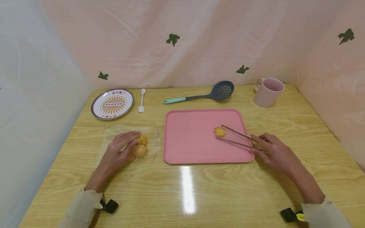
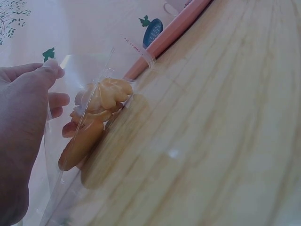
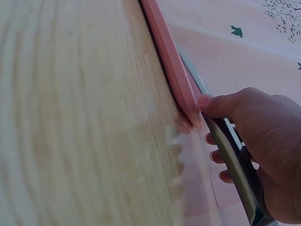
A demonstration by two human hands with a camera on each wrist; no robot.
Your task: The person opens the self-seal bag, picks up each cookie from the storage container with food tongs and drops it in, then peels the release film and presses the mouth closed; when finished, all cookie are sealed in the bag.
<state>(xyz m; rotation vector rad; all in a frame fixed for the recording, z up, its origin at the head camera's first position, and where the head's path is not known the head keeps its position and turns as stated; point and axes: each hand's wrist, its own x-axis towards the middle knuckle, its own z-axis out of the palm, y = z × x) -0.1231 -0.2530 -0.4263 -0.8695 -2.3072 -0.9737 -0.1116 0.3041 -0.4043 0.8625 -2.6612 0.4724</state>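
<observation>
My left hand [image 1: 121, 147] pinches the film of a clear plastic bag [image 1: 152, 133] on the left of the table. Inside the bag are several golden cookies [image 2: 106, 96], beside my fingers. In my right hand [image 1: 278, 153] I hold metal tongs [image 1: 238, 144], which reach over the right rim of a pink tray [image 1: 188, 136]. Their arms are spread, one tip on either side of a single flower-shaped cookie [image 1: 220, 132] on the tray. In the right wrist view, thumb and fingers grip the tongs [image 3: 230, 160] near the tray's edge; the tips are hidden there.
Behind the bag sits a patterned plate [image 1: 112, 104], with a small white spoon [image 1: 141, 100] to its right. A slotted skimmer [image 1: 199, 96] lies behind the tray. At the back right stands a pink mug [image 1: 268, 92], close to the hanging cloth [image 1: 205, 47].
</observation>
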